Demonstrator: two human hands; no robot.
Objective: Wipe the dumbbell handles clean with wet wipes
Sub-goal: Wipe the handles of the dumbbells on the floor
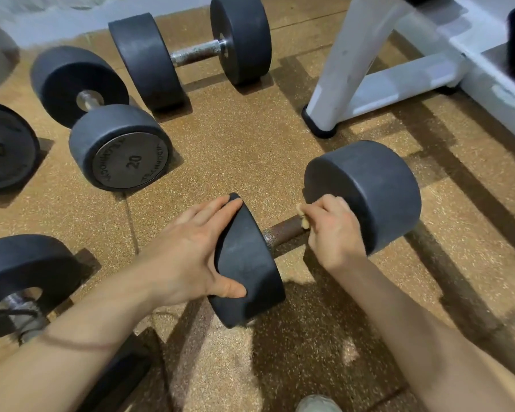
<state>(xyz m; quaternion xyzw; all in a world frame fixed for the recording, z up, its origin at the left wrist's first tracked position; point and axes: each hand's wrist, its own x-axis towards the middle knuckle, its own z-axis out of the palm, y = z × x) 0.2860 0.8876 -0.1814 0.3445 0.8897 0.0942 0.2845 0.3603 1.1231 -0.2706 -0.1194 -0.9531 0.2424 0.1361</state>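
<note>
Five dumbbells (149, 58) lie on the speckled tan rubber floor (244, 138), two only partly in view, beside one white rack frame (339, 63). The nearest dumbbell (369, 188) sits centre. The left hand (188, 248) is spread flat against its near head (247, 263), and the right hand (333, 230) is clenched round one wet wipe (303, 217) on the rusty handle (283, 234), by the far head.

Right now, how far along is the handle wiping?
Done: nothing visibly finished. In hand: right hand grips a wipe round the nearest dumbbell's handle, beside its far head; left hand presses flat on the near head. Left: that handle's bare brown stretch, seemingly, plus the far dumbbell, the 20 dumbbell and the lower-left dumbbell.
</note>
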